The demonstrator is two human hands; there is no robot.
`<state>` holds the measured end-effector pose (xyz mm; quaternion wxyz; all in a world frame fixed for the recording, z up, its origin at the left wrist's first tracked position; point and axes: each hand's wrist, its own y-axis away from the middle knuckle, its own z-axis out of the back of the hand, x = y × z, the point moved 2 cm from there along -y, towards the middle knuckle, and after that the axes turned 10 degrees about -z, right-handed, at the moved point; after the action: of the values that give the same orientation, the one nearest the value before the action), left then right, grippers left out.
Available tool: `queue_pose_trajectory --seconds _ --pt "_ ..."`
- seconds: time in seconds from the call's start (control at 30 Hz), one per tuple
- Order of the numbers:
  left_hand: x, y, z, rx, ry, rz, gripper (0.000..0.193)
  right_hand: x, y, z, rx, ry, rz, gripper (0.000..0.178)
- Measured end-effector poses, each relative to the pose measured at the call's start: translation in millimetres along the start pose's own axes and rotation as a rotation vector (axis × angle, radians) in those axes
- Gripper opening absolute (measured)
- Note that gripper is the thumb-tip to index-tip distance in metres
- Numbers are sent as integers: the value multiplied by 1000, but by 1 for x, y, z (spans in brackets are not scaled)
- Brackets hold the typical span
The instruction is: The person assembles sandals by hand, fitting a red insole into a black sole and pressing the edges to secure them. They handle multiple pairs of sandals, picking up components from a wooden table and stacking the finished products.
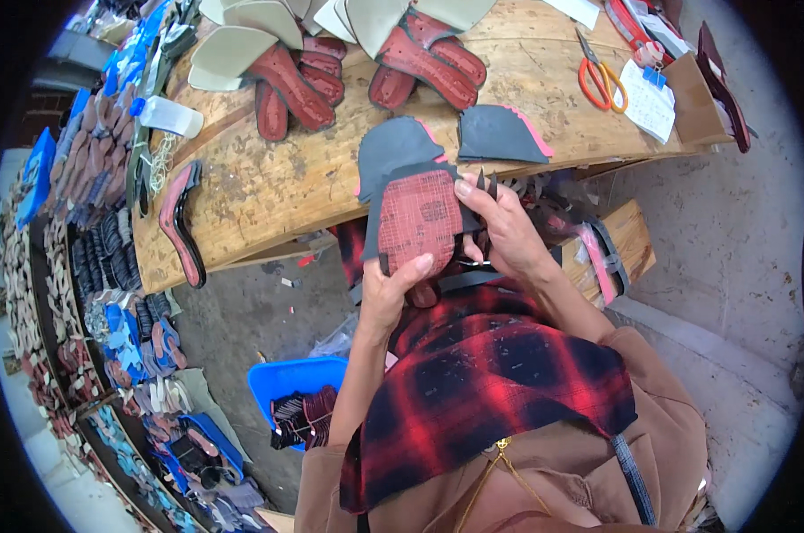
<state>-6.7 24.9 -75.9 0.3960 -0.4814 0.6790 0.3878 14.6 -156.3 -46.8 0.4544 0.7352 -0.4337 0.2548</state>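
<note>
A person seen from above holds a red textured shoe sole piece (417, 220) in both hands, just in front of the near edge of a worn wooden surface (269, 178). The left hand (391, 289) grips the lower end of the red piece, thumb pressed on its face. The right hand (501, 226) closes on its right edge, thumb tip touching the upper right corner. A dark grey layer (373, 218) shows behind the red piece along its left side.

On the surface just beyond the hands lie two dark grey cut pieces with pink edges, one on the left (395, 147) and one on the right (501, 133). Farther back lie dark red soles (295, 84) partly under pale insole shapes (229, 49). Orange-handled scissors (600, 78) rest toward the far right, beside a sheet of white paper (648, 102). A red and black curved strip (182, 222) lies at the left end of the surface, near a white bottle with a blue cap (167, 114).

Below the surface, a red and black plaid cloth (482, 382) covers the person's lap. A blue bin (288, 380) holding dark pieces stands on the floor to the left, and rows of stacked soles (91, 258) run along the left side.
</note>
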Motion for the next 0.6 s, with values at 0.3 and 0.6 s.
queue_pose_trajectory --seconds 0.3,0.6 --pt "9 -5 4 -54 40 17 36 -4 -16 19 -150 261 -80 19" --pt "-40 9 76 -412 -824 -300 67 -27 -28 -14 61 26 -65 41"
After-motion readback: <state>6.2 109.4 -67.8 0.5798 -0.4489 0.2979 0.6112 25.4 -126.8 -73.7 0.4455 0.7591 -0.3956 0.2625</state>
